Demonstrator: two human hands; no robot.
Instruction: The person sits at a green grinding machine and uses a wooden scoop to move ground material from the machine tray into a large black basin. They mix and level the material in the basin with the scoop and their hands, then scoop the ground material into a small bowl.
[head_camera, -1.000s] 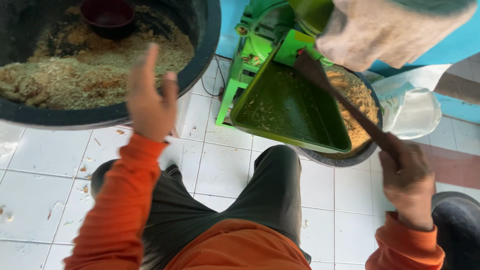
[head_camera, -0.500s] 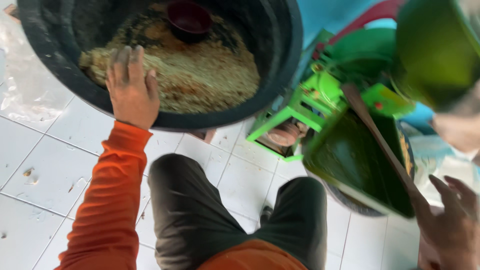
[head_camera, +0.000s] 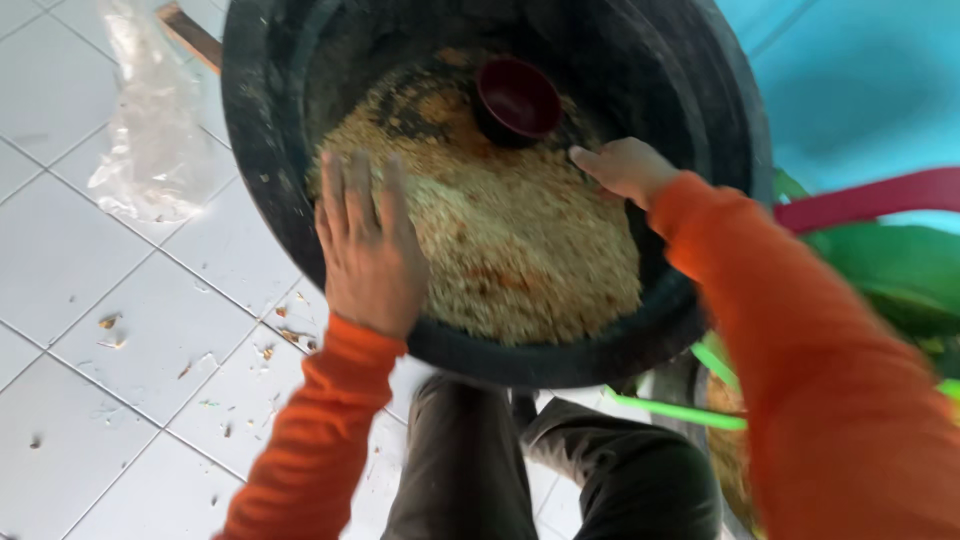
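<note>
Head view, looking down on a large black tub (head_camera: 262, 150) standing on a white tiled floor (head_camera: 90, 300). The tub holds a mound of tan, coarse, crumbly meal (head_camera: 520, 240) that fills its near half. A small dark red bowl (head_camera: 517, 98) sits in the meal toward the far side of the tub.

The left hand (head_camera: 368, 250) lies palm down at the near left rim of the tub, its fingers (head_camera: 345, 195) spread flat and straight, gripping nothing; the fingertips reach over the rim onto the edge of the meal, which lies directly under and beyond them. The right hand (head_camera: 625, 168) reaches into the tub from the right; its fingers are curled loosely and point toward the red bowl, with the tips just beside the bowl's near right edge and resting on or just above the meal. Whether they touch the bowl cannot be told, and they enclose nothing visible.

Both arms wear orange sleeves (head_camera: 320, 430). Left of the tub a crumpled clear plastic bag (head_camera: 150, 130) lies on the floor. Right of the tub, partly behind the right sleeve, stand green machine parts (head_camera: 900, 270).
</note>
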